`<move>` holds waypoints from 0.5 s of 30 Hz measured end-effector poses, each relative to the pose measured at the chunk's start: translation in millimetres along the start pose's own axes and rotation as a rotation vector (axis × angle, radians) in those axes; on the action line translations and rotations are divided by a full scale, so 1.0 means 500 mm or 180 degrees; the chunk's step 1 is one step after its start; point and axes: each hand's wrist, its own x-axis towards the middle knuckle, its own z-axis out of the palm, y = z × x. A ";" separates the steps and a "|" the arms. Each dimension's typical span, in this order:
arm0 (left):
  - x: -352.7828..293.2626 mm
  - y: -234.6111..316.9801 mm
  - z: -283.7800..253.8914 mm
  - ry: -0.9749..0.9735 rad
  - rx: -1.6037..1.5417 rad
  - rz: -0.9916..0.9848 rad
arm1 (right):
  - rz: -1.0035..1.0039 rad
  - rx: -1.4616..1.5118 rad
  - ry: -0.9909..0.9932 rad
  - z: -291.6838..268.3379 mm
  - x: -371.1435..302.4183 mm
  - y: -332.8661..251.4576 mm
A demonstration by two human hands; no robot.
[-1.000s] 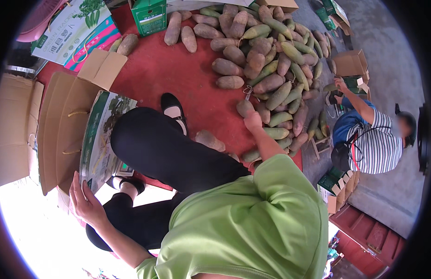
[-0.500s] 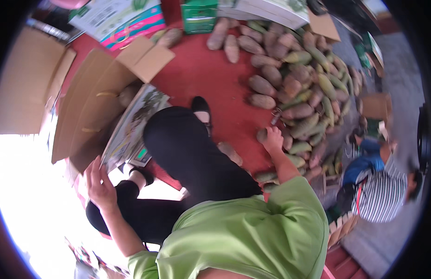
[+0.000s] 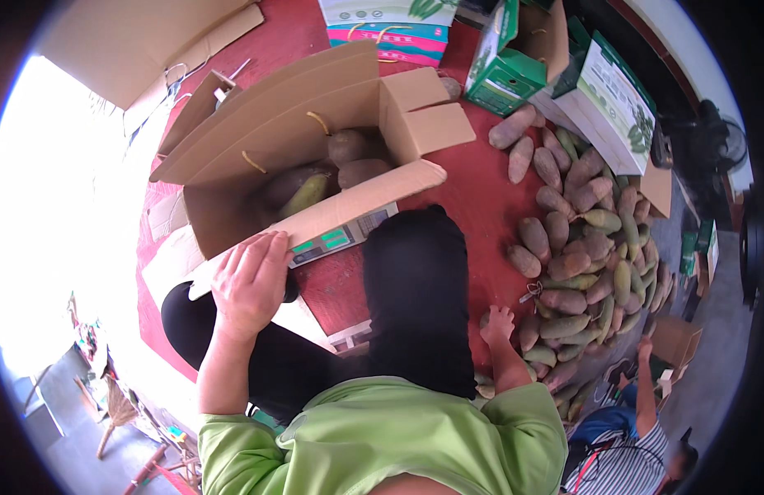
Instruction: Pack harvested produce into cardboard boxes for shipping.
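Left of centre, the left hand (image 3: 251,279) lay half-bent over the cardboard box's flap (image 3: 373,195), its grip unclear; right of lower centre, the right hand (image 3: 500,323) curled round a radish (image 3: 484,320).

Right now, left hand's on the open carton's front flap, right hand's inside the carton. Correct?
Not the right hand: the head view shows it outside, on a vegetable beside the pile. The left hand is on the open carton's front flap.
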 end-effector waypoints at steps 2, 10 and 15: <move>0.002 0.001 -0.005 0.0029 0.0035 0.0012 | 0.0166 0.0420 0.0175 -0.014 0.007 0.000; -0.015 -0.002 -0.014 0.0032 -0.0049 0.0148 | -0.0823 0.2641 0.1875 -0.185 0.061 0.004; -0.026 -0.009 -0.019 -0.0013 -0.0078 0.0151 | -0.1306 0.3171 0.2293 -0.550 -0.099 -0.096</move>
